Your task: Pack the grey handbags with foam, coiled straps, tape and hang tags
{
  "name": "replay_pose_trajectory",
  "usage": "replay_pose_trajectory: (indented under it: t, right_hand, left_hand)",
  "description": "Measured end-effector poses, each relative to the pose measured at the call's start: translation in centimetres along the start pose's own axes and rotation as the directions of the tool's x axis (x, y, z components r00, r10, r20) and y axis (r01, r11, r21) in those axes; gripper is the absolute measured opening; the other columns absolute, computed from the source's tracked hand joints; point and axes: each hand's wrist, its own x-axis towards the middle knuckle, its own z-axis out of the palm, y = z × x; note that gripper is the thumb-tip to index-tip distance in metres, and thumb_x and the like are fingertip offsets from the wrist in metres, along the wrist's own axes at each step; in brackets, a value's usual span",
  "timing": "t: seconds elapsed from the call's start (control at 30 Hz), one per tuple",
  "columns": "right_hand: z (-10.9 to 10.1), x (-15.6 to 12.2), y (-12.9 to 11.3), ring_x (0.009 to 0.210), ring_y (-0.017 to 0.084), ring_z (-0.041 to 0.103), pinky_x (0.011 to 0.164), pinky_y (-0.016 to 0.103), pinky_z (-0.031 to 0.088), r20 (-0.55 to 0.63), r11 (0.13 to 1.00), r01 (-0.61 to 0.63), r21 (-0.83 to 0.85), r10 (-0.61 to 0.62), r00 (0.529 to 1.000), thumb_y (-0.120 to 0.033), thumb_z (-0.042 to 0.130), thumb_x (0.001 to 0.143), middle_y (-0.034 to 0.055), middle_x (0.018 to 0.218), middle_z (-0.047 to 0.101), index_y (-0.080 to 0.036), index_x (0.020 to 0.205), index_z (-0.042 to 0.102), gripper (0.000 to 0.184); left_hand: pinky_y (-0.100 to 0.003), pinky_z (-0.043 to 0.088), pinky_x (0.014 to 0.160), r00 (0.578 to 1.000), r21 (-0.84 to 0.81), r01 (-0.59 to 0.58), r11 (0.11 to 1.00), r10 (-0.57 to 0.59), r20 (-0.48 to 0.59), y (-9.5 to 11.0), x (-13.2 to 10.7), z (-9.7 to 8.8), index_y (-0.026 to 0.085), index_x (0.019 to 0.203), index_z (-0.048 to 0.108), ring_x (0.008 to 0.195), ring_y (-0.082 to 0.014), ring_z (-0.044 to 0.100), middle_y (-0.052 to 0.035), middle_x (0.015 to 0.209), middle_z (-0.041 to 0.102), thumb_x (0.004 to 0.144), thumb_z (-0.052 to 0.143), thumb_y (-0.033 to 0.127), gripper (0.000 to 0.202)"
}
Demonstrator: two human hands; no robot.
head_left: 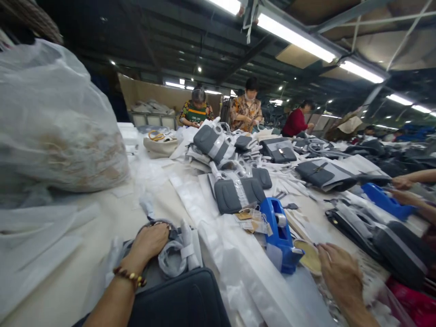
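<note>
My left hand (pixel 150 243) rests with curled fingers on a wrapped handle (pixel 177 254) of a dark grey bag (pixel 184 299) lying in front of me; a bead bracelet sits on that wrist. My right hand (pixel 339 272) reaches to a blue tape dispenser (pixel 281 236), its fingertips at a strip of tape (pixel 308 256) by the dispenser's front. Whether the fingers pinch the tape is unclear. White plastic sleeves (pixel 238 268) lie between the two hands.
A big clear sack (pixel 54 122) fills the left. Grey bags (pixel 235 193) wrapped in white paper pile across the table. Another person's hands (pixel 405 188) hold a second blue dispenser (pixel 384 200) at right. Three people work at the far end.
</note>
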Motion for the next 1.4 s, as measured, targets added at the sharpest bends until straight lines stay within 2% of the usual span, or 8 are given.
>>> replay_pose_trajectory:
  t: [0.23, 0.37, 0.53, 0.77, 0.87, 1.0, 1.23, 1.4]
  right_hand:
    - [-0.3, 0.4, -15.3, 0.044, 0.014, 0.049, 0.047, 0.024, 0.039, 0.266, 0.871, 0.166, 0.463, -0.315, 0.911, -0.055, 0.039, 0.088, -0.0013, 0.046, 0.050, -0.022, 0.051, 0.048, 0.051]
    - [3.2, 1.5, -22.4, 0.067, 0.019, 0.059, 0.061, 0.028, 0.043, 0.356, 0.870, 0.347, 0.351, -0.466, 0.810, -0.023, 0.049, 0.082, 0.0042, 0.072, 0.062, -0.019, 0.070, 0.060, 0.018]
    - [6.3, 1.8, -24.1, 0.085, 0.019, 0.059, 0.075, 0.027, 0.045, 0.354, 0.728, 0.620, 0.294, -0.685, 0.637, -0.001, 0.048, 0.062, 0.0057, 0.093, 0.062, -0.020, 0.096, 0.066, 0.043]
    - [6.3, 3.0, -24.6, 0.055, 0.014, 0.052, 0.050, 0.024, 0.036, -0.087, 0.657, 0.740, 0.140, -0.737, 0.671, -0.012, 0.043, 0.088, 0.0043, 0.064, 0.057, -0.016, 0.072, 0.069, 0.031]
    - [3.4, 3.2, -26.1, 0.050, 0.010, 0.047, 0.049, 0.021, 0.036, -0.313, 0.472, 0.868, 0.154, -0.810, 0.496, -0.014, 0.050, 0.088, 0.0006, 0.059, 0.055, -0.016, 0.078, 0.069, 0.022]
    - [1.6, 0.9, -26.7, 0.060, 0.009, 0.055, 0.057, 0.018, 0.044, -0.283, 0.245, 0.916, 0.319, -0.897, 0.339, -0.010, 0.045, 0.089, 0.0041, 0.083, 0.064, -0.020, 0.089, 0.068, 0.025]
    - [3.5, -0.7, -24.2, 0.059, 0.013, 0.061, 0.055, 0.020, 0.048, -0.091, 0.520, 0.732, 0.440, -0.785, 0.612, -0.009, 0.041, 0.080, 0.0027, 0.070, 0.064, -0.021, 0.100, 0.068, 0.036]
    - [1.3, 4.3, -27.3, 0.068, 0.020, 0.064, 0.062, 0.028, 0.046, 0.172, 0.764, 0.270, 0.585, -0.443, 0.880, -0.032, 0.055, 0.076, 0.0041, 0.078, 0.072, -0.025, 0.088, 0.074, 0.024]
  left_hand:
    - [-0.038, 0.046, 0.077, 0.995, 0.049, 0.085, 0.995, -0.087, 0.040, -0.3, -1.9, 0.2, 0.009, 0.095, 0.063, 0.088, -0.0273, 0.064, -0.0158, 0.095, 0.068, 0.086, 0.030, 0.006, 0.035]
    - [-0.038, 0.045, 0.077, 0.995, -0.004, 0.093, 0.996, -0.093, 0.026, -0.4, -2.1, 0.5, 0.011, 0.091, 0.063, 0.088, -0.0257, 0.064, -0.0136, 0.092, 0.068, 0.085, 0.030, 0.007, 0.034]
    - [-0.039, 0.045, 0.079, 0.994, -0.100, 0.103, 0.990, -0.105, -0.013, -0.5, -1.8, 0.9, 0.011, 0.090, 0.063, 0.088, -0.0251, 0.064, -0.0136, 0.090, 0.067, 0.084, 0.030, 0.005, 0.035]
    - [-0.041, 0.046, 0.078, 0.993, -0.192, 0.089, 0.977, -0.103, -0.062, -0.8, -1.7, 1.2, 0.012, 0.086, 0.064, 0.086, -0.0264, 0.064, -0.0139, 0.087, 0.068, 0.082, 0.031, 0.006, 0.033]
    - [-0.042, 0.046, 0.078, 0.992, -0.210, 0.072, 0.975, -0.092, -0.087, -0.9, -1.9, 1.2, 0.011, 0.087, 0.064, 0.088, -0.0272, 0.064, -0.0146, 0.087, 0.068, 0.082, 0.030, 0.005, 0.035]
    - [-0.042, 0.046, 0.079, 0.989, -0.226, 0.069, 0.972, -0.097, -0.114, -0.9, -2.0, 1.2, 0.010, 0.087, 0.064, 0.089, -0.0276, 0.064, -0.0159, 0.089, 0.068, 0.081, 0.030, 0.004, 0.035]
    - [-0.040, 0.046, 0.079, 0.985, -0.248, 0.064, 0.967, -0.101, -0.143, -0.9, -2.5, 0.9, 0.010, 0.086, 0.065, 0.087, -0.0268, 0.065, -0.0156, 0.086, 0.069, 0.082, 0.033, 0.005, 0.032]
    - [-0.039, 0.046, 0.079, 0.986, -0.239, 0.068, 0.969, -0.102, -0.134, -0.9, -2.6, 0.6, 0.008, 0.088, 0.066, 0.087, -0.0263, 0.065, -0.0166, 0.087, 0.069, 0.081, 0.031, 0.003, 0.036]
